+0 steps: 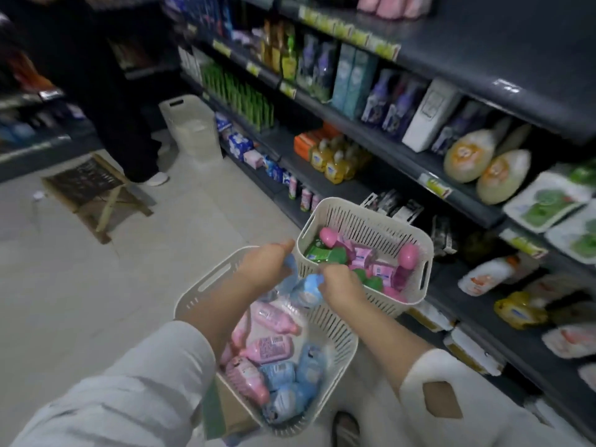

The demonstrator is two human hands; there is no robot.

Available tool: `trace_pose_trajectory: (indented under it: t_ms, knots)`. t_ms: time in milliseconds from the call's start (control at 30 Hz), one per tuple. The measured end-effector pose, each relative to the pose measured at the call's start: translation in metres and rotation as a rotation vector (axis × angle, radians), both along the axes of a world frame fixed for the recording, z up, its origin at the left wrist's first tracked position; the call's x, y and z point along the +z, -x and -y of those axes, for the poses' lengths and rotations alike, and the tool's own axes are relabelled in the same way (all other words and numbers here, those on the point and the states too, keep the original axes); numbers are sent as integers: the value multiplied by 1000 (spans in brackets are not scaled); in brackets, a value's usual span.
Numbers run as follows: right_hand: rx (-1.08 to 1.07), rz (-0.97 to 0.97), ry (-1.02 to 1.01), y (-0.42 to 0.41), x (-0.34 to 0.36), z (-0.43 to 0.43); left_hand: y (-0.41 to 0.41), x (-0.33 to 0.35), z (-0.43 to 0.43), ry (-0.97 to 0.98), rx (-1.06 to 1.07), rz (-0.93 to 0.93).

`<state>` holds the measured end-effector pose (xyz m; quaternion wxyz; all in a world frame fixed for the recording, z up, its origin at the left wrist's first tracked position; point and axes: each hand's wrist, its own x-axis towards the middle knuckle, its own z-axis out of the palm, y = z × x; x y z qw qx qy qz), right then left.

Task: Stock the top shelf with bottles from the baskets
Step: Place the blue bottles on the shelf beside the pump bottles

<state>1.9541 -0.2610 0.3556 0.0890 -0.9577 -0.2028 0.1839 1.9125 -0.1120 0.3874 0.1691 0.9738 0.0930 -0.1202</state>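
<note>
Gripping blue bottles [309,291] | left hand [263,269] | right hand [342,287] | over near basket [200,290]

No text legible anywhere, frame too blurred. Printed labels show on the pink plastic bottles [270,348] and pale blue plastic bottles [279,371] in the near cream slotted plastic basket [342,346], but the characters are unreadable. Yellow-green price tags [380,44] along the front edges of the dark metal shelves [483,53], a white upright carton [429,116] on a middle shelf and yellow plastic bottles [335,171] with blue label patches one shelf lower all carry print, none decipherable.
</note>
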Motion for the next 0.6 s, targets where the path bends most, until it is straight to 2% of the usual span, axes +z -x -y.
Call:
trace_pose_trajectory:
  t_ms: [133, 267, 467, 600]
  knots:
    - [-124, 65, -251, -15, 59, 42, -24, 61, 29, 78, -16, 128]
    - [-266, 122, -463, -32, 111, 97, -51, 118, 74, 25, -67, 266]
    - [-382, 253, -633, -56, 176, 200, -91, 185, 173, 13, -202, 402]
    - [-420, 412, -697, -70, 210, 276, -111, 217, 251, -23, -240, 477]
